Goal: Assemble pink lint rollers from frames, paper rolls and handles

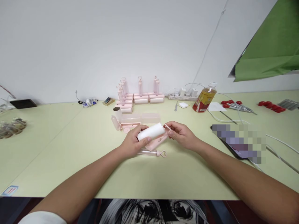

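Note:
My left hand (132,141) is closed around a white sticky-paper lint roll (153,131), tilted up to the right. A pink roller case (156,142) sits against the roll's underside, partly covered by the roll and my fingers. At the roll's right end, my right hand (181,134) pinches a small pink end cap (167,128). Below them on the table lies a clear tube handle (149,152) with a pink heart-shaped loop. Behind my left hand are another pink case part (130,125) and a pink disc (126,130).
Assembled pink lint rollers (141,99) line the wall, several with upright handles. Before them stand a bare cardboard-cored roll (117,114) and clear covers (150,118). To the right are a drink bottle (205,98), a power strip (183,96), cables, red-ended metal tools (272,105) and a phone (238,143).

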Demonstrator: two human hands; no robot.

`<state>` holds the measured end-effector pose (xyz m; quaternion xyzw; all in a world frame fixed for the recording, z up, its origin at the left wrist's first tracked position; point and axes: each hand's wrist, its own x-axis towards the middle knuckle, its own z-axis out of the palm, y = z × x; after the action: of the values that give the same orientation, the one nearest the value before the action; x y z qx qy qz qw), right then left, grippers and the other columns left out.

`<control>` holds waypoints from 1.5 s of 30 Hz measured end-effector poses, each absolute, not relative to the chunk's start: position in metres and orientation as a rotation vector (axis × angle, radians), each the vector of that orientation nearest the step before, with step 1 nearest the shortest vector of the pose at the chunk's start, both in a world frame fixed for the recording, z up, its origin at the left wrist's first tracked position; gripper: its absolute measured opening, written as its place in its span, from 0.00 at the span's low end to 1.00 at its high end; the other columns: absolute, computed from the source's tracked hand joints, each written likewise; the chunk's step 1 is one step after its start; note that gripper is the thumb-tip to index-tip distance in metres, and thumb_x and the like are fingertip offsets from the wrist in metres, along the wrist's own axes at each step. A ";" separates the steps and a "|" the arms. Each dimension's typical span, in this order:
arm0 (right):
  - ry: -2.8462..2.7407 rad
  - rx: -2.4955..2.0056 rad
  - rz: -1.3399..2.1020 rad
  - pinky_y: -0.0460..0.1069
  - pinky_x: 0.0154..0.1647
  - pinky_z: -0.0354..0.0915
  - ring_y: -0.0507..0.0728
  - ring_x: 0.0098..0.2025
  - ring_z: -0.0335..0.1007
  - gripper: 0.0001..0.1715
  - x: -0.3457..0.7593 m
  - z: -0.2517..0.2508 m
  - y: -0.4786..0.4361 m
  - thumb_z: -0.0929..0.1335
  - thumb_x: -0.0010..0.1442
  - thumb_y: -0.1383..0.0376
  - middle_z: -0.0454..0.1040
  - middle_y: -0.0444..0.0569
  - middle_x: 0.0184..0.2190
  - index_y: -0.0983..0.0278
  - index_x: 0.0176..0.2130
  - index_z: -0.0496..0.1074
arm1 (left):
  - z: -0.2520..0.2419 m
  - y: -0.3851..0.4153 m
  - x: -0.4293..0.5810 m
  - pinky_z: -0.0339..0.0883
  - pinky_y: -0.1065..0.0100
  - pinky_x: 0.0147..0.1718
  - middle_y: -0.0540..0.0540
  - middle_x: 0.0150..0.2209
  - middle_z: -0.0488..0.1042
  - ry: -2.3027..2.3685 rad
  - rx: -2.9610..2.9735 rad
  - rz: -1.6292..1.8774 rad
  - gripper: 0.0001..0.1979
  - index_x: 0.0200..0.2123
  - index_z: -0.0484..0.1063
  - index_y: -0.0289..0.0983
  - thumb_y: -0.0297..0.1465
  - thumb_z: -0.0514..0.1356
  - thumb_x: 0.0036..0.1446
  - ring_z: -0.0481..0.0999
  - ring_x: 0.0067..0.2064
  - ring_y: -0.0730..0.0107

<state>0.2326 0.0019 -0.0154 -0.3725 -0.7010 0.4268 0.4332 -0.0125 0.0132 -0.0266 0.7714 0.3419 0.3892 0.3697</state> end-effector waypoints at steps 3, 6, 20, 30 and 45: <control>-1.722 -0.930 1.029 0.47 0.29 0.62 0.52 0.28 0.64 0.23 0.233 -0.015 0.002 0.69 0.57 0.47 0.69 0.45 0.28 0.63 0.39 0.72 | -0.027 0.014 -0.013 0.66 0.65 0.38 0.45 0.41 0.74 0.881 1.947 1.012 0.19 0.48 0.69 0.39 0.43 0.61 0.57 0.73 0.40 0.63; -1.641 -0.966 1.002 0.47 0.25 0.61 0.51 0.25 0.63 0.24 0.235 -0.015 0.002 0.69 0.57 0.45 0.67 0.43 0.25 0.63 0.37 0.70 | -0.026 0.014 -0.014 0.66 0.65 0.38 0.45 0.42 0.74 0.921 1.891 1.046 0.20 0.49 0.69 0.39 0.43 0.61 0.56 0.73 0.40 0.64; -1.139 -1.004 1.349 0.45 0.16 0.47 0.48 0.16 0.50 0.18 0.235 0.001 0.002 0.70 0.57 0.51 0.61 0.38 0.16 0.63 0.38 0.73 | -0.022 0.012 -0.018 0.67 0.68 0.36 0.42 0.43 0.73 0.616 1.862 0.747 0.22 0.47 0.71 0.35 0.41 0.65 0.53 0.73 0.40 0.65; -1.067 -0.998 1.722 0.43 0.15 0.50 0.47 0.16 0.51 0.20 0.215 -0.001 -0.005 0.71 0.55 0.50 0.62 0.38 0.17 0.63 0.38 0.71 | -0.018 0.003 -0.011 0.68 0.61 0.46 0.41 0.46 0.69 0.283 2.201 0.851 0.22 0.55 0.69 0.41 0.35 0.63 0.57 0.71 0.46 0.62; -1.150 -1.019 1.776 0.45 0.23 0.60 0.50 0.24 0.67 0.25 0.207 0.000 -0.008 0.75 0.50 0.49 0.75 0.44 0.28 0.62 0.39 0.70 | -0.018 0.002 -0.009 0.67 0.60 0.52 0.41 0.51 0.66 0.273 2.350 0.829 0.23 0.57 0.68 0.45 0.35 0.63 0.58 0.69 0.52 0.62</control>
<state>0.2067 -0.0084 -0.0004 -0.4003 -0.4519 0.6974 0.3863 -0.0093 0.0022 -0.0184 0.8907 0.1034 0.3141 0.3121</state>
